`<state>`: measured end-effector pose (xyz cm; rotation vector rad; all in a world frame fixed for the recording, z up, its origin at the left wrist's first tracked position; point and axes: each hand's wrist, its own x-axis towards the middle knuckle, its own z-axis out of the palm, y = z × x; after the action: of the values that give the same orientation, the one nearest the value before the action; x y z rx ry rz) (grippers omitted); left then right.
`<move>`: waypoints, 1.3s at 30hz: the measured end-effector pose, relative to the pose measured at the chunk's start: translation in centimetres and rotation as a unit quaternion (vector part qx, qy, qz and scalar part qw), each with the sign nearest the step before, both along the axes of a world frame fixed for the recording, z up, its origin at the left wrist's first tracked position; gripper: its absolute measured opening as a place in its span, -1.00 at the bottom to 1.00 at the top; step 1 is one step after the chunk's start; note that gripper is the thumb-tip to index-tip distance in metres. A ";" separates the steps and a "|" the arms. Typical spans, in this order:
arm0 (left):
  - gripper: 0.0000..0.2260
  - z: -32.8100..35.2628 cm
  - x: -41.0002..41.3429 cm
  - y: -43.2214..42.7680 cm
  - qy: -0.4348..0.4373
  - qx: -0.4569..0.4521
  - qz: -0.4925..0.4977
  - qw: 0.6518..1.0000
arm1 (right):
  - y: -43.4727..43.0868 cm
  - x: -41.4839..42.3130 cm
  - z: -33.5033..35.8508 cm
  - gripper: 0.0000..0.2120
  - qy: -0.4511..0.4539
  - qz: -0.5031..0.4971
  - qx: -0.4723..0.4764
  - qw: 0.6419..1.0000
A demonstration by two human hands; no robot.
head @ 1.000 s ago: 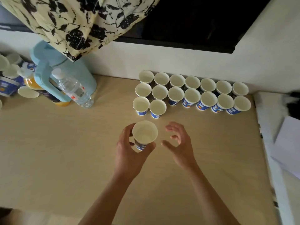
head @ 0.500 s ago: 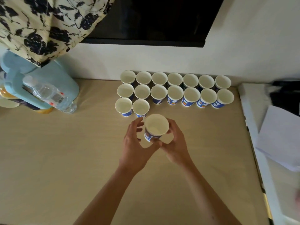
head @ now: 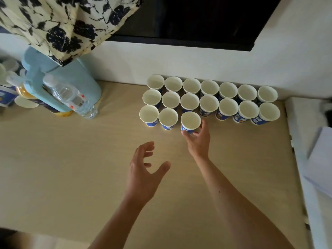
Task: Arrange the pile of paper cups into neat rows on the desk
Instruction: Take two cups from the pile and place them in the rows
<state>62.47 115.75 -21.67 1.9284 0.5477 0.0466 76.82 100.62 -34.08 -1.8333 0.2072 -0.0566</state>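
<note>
White paper cups with blue print stand upright in rows [head: 209, 95] at the back of the wooden desk [head: 71, 168], against the wall. Two full rows run left to right, and a third front row starts at the left with two cups [head: 158, 117]. My right hand [head: 197, 141] grips a third cup [head: 190, 121] at its lower side, right beside those two, in the front row. My left hand [head: 143, 175] hovers over the desk nearer to me, fingers spread and holding nothing. More loose cups [head: 7, 97] lie at the far left, partly hidden.
A light blue jug [head: 71, 76] and a clear water bottle [head: 71, 99] stand at the back left, with a patterned cloth [head: 59, 24] hanging above. A white ledge with papers [head: 319, 159] borders the desk's right edge.
The cup passed from my left hand to my right, which carried it forward to the front row beside the two cups. My left hand let go and drew back, open.
</note>
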 end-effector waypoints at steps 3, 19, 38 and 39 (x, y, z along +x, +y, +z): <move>-0.47 0.1 0.2 0.5 -0.004 0.004 0.000 1.000 | 0.4 0.6 -0.3 -0.41 -0.001 0.002 -0.005 1.000; -0.56 1.7 -1.1 3.7 -0.003 -0.006 0.060 0.998 | 1.3 -6.1 1.6 -0.29 0.039 -0.083 0.034 0.995; -0.71 10.5 -15.7 24.1 -0.154 -0.024 0.209 0.965 | 27.3 -20.6 17.0 -0.50 -0.009 0.225 0.116 0.967; -0.72 10.9 -17.2 25.8 -0.159 -0.026 0.213 0.964 | 29.0 -22.1 17.4 -0.50 -0.009 0.232 0.116 0.966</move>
<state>45.31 141.54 -10.77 1.6776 0.7268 0.6009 54.73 129.64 -16.72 -1.6054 -0.2240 0.2697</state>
